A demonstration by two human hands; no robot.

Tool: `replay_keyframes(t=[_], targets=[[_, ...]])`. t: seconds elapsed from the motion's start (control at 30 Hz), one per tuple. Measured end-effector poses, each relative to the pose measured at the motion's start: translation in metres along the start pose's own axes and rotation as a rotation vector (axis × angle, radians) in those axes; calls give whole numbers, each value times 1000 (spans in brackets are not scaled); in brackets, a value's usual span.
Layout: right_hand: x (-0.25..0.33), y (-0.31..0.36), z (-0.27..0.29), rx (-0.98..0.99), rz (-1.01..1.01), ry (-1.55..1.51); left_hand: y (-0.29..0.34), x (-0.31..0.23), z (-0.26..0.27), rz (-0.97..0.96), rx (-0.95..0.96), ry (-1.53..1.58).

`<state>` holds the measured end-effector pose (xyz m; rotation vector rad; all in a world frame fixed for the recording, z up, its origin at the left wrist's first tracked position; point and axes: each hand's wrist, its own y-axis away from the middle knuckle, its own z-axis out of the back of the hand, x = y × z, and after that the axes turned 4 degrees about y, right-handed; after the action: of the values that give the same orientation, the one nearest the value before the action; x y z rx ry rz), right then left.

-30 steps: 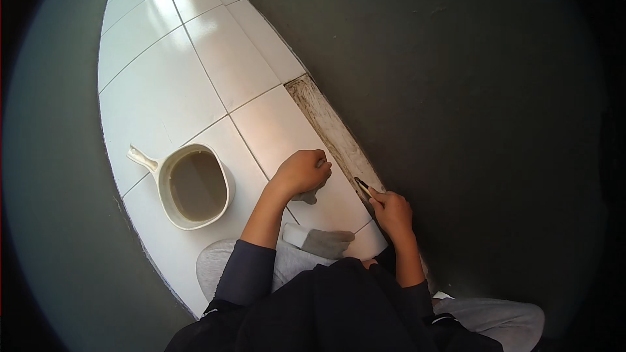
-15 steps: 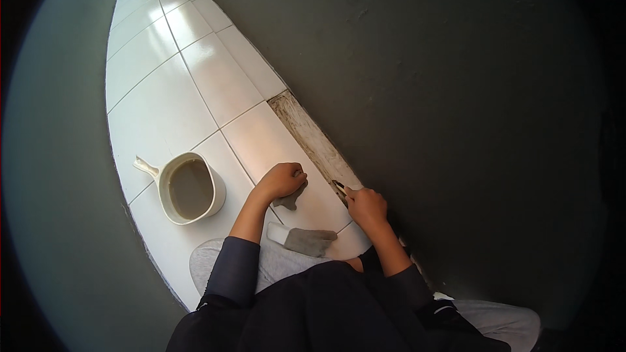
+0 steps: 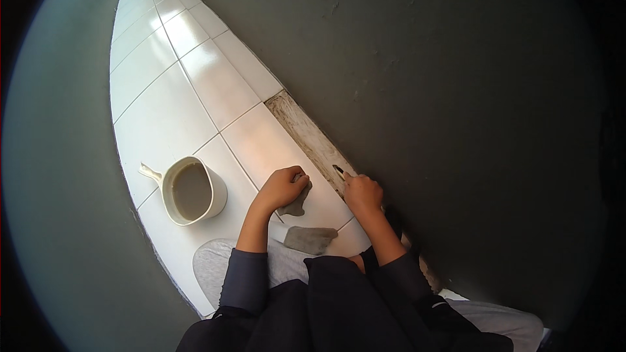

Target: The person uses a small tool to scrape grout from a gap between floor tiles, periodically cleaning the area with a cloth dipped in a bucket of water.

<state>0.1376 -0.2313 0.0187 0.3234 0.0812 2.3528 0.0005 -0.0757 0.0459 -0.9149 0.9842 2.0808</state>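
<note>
My right hand (image 3: pixel 364 192) grips a slim dark-tipped tool (image 3: pixel 339 171) with a pale shaft; its exact kind is too small to tell. The tip is over a bare rough strip (image 3: pixel 306 132) along the right wall, where a pale surface streaked with brown lies between white tiles. My left hand (image 3: pixel 284 188) is closed on a grey cloth (image 3: pixel 295 206), which hangs below the fingers over the tiled floor (image 3: pixel 242 150). Left of that hand stands a cream dipper (image 3: pixel 220 190) with a handle, holding cloudy grey-brown liquid (image 3: pixel 192 190).
Close in front of my body lies a foot in a grey-and-white sock (image 3: pixel 312 240). A dark grey wall (image 3: pixel 456 124) runs along the right, and a greenish-grey wall (image 3: pixel 62 156) along the left. The narrow tiled floor stretches away between them.
My right hand and the tool have moved slightly up and away along the bare strip. My left hand, still with the cloth, has shifted only a little. The view has tilted slightly.
</note>
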Motion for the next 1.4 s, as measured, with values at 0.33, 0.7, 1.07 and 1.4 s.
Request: replay_keyframes(t=[0.33,0.7,1.07,1.4], targets=[[2,-29,-12,-68,-4,10,-2,-16,-10,-48,-2,-57],[-18,53,-2,40,-100,-8,-1,-14,12,13,-35,-127],[-10,20,2,-1,49,20,3,-9,14,-24,-61,-135],[-12,18,0,19,81,18,-3,-22,6,-55,-15,-138]])
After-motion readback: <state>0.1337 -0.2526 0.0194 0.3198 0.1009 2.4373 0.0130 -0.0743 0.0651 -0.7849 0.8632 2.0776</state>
